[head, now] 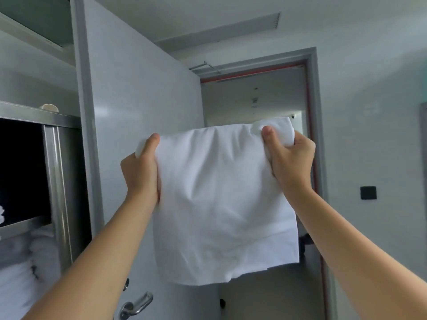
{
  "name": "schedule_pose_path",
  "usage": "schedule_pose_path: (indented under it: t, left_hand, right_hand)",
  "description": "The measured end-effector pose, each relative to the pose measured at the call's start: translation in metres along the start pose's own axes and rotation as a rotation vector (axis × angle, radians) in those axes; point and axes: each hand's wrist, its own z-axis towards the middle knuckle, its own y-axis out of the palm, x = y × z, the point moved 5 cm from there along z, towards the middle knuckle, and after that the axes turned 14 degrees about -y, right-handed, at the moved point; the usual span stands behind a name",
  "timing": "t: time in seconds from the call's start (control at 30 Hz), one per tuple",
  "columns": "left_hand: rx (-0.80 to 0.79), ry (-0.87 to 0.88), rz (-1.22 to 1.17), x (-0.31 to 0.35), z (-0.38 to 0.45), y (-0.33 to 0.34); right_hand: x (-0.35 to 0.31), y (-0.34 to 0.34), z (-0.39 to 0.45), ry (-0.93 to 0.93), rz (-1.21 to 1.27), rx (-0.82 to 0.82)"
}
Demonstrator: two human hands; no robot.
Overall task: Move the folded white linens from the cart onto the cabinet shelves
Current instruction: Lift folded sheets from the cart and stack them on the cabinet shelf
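Both hands grip one folded white linen (221,199) by its upper corners and hold it up at arm's length. On the left hand (141,172) the thumb lies straight up the front of the cloth near its top left corner while the other fingers are hidden behind the fabric, so the corner is pinched between thumb and fingers. The right hand (291,158) is closed tighter, with its thumb pressed over the front and a bunched wad of cloth gathered in the curled fingers at the top right corner. Between the two hands the top edge runs roughly level, slightly higher on the right, and the linen hangs flat and broad-face toward the camera, its long axis running downward to a loose, uneven lower hem. It touches nothing but the hands and hangs in the air in front of an open grey door (143,125) and the doorway (254,100) beyond it. To the left stands a metal cabinet (57,181) with a dark upper opening, and stacked white linens (20,280) lie on the shelf below that. A lever door handle (136,306) shows at the bottom edge of the door, and a small black wall switch (368,192) sits on the pale wall to the right.
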Motion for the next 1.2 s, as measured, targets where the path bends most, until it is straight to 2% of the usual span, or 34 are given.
schedule_pose_path:
  t: [0.43,0.67,0.93,1.2]
  left_hand:
    - [-0.334,-0.208,-0.037,-0.084,0.005,0.106]
    - [-0.602,-0.302,-0.066,-0.127,-0.046,0.166]
    - [-0.848,-0.493,-0.152,-0.149,-0.17,0.25]
    - [-1.034,-0.634,-0.19,-0.141,-0.325,0.301]
  right_hand:
    - [-0.004,-0.091,0.0,-0.073,-0.445,0.183]
    - [-0.046,-0.16,-0.017,-0.159,-0.728,0.276]
    - [-0.137,-0.266,-0.026,-0.25,-0.957,0.423]
    - [-0.244,-0.37,-0.029,-0.288,-1.256,0.481]
